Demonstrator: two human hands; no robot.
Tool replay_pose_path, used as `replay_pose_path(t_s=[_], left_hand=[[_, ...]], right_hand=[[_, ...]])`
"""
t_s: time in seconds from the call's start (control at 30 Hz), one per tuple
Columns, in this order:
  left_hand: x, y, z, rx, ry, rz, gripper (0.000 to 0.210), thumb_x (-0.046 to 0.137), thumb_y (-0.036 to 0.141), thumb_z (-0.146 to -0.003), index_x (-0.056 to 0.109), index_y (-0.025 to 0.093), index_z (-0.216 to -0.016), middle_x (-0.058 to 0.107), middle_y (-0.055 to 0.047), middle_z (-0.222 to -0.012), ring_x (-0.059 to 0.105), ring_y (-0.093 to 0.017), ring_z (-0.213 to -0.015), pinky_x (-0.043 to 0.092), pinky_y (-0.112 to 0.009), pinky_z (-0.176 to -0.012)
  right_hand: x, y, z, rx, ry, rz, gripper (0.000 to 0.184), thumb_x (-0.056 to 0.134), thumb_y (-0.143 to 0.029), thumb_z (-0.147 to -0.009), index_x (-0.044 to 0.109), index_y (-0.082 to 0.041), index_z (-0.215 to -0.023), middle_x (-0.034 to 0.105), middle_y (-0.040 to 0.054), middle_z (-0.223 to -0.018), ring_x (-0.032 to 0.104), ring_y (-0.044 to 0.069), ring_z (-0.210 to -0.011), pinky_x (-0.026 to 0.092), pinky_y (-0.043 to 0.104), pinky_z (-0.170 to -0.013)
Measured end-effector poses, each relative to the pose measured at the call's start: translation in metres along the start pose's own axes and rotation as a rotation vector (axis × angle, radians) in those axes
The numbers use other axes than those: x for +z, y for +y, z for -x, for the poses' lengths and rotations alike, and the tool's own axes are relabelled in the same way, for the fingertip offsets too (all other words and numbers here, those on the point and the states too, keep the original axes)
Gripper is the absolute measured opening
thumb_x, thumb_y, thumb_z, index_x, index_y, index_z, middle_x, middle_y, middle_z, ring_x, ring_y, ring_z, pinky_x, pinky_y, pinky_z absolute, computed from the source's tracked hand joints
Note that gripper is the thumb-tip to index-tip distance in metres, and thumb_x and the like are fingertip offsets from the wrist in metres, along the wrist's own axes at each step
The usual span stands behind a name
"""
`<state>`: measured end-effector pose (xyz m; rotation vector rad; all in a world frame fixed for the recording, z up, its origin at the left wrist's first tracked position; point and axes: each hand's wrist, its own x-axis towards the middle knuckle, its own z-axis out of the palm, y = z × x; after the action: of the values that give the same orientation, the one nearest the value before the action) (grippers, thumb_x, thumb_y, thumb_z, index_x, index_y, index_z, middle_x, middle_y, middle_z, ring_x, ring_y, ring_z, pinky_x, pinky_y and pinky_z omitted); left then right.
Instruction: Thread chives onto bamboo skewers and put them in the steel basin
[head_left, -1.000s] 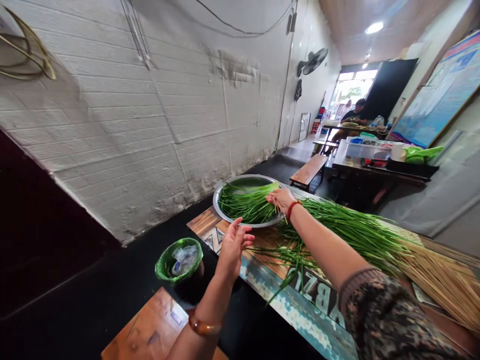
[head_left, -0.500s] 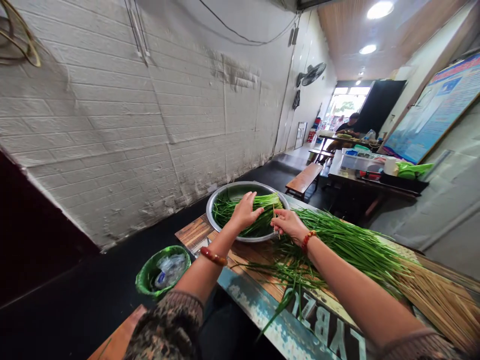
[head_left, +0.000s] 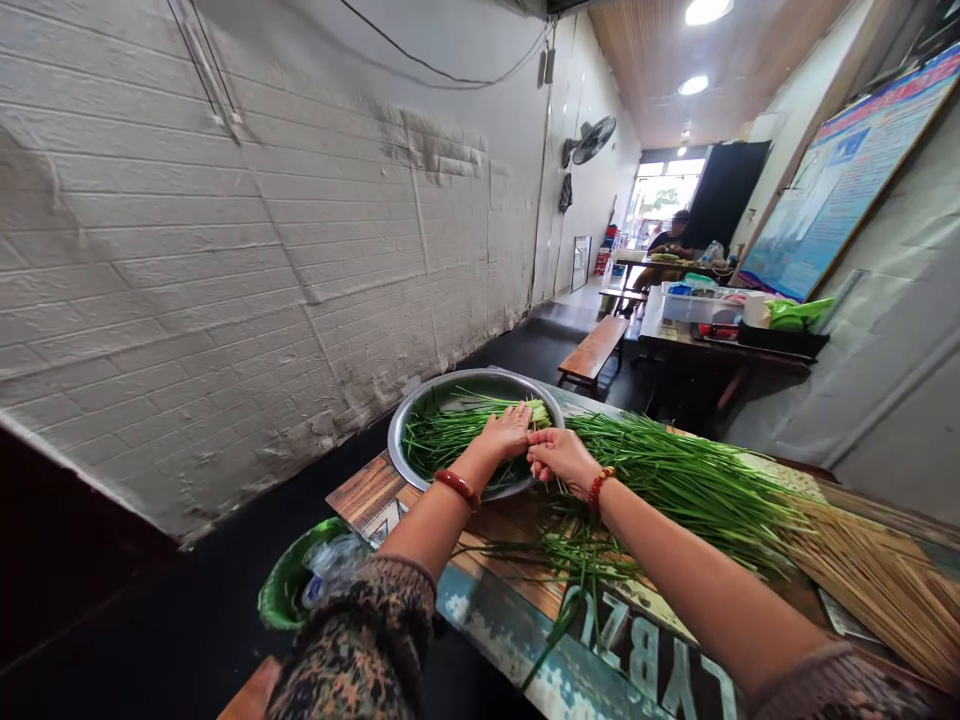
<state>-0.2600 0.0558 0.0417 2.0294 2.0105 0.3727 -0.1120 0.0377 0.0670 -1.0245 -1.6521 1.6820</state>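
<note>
A round metal basin (head_left: 402, 462) holds green chives (head_left: 442, 440), their pale cut ends towards the right. My left hand (head_left: 507, 432) is open, its fingers stretched flat over the stalks near those ends. Beside it, my right hand (head_left: 561, 460) is closed in a pinch at the basin's right rim, on what looks like a thin bamboo skewer, mostly hidden by the fingers. The two hands nearly touch. A large heap of loose chives (head_left: 675, 490) lies right of the basin, behind my right forearm, with stray blades hanging over the table's near edge.
Bamboo skewers (head_left: 877, 570) lie spread at the table's right end. A green-lined bin (head_left: 283, 585) with plastic in it stands on the floor at left. Further back are a wooden bench (head_left: 596, 348), a table with a clear plastic box (head_left: 701, 305), and a seated person (head_left: 670, 240).
My left hand has moved right and lowered onto the chives' pale ends, closer to my right hand. My right hand stays pinched. The view has turned slightly right.
</note>
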Motion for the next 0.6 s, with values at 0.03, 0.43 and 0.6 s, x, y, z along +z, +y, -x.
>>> replay_pose_path(t_s=[0.03,0.43,0.6], left_hand=[[-0.003,0.001,0.001,0.000,0.010,0.004,0.061,0.050,0.030,-0.085,0.036,0.018,-0.144,0.024,-0.017,-0.155,0.025,-0.036,-0.142,0.021,-0.060,-0.110],[-0.049,0.013,0.083,0.149,0.619,0.421,0.044,0.057,0.029,-0.083,0.056,0.016,-0.125,0.061,-0.012,-0.126,0.055,-0.025,-0.120,0.040,-0.045,-0.106],[-0.039,0.049,0.175,0.025,0.612,0.683,0.044,0.057,0.041,-0.085,0.059,0.016,-0.121,0.069,-0.009,-0.100,0.067,-0.014,-0.074,0.056,-0.032,-0.076]], right_hand=[[-0.002,-0.003,0.002,-0.018,-0.003,0.014,0.012,0.056,-0.004,-0.075,0.060,-0.013,-0.082,0.062,-0.0019,-0.056,0.055,0.007,-0.039,0.044,0.014,-0.033],[-0.131,0.031,0.145,-0.209,0.281,0.324,0.031,0.053,-0.034,-0.088,0.063,-0.015,-0.111,0.070,0.0090,-0.095,0.066,0.013,-0.067,0.048,0.019,-0.048],[-0.122,0.061,0.211,-0.329,0.074,0.605,0.025,0.051,-0.030,-0.092,0.066,-0.019,-0.109,0.070,0.0085,-0.102,0.066,0.017,-0.084,0.053,0.029,-0.072]])
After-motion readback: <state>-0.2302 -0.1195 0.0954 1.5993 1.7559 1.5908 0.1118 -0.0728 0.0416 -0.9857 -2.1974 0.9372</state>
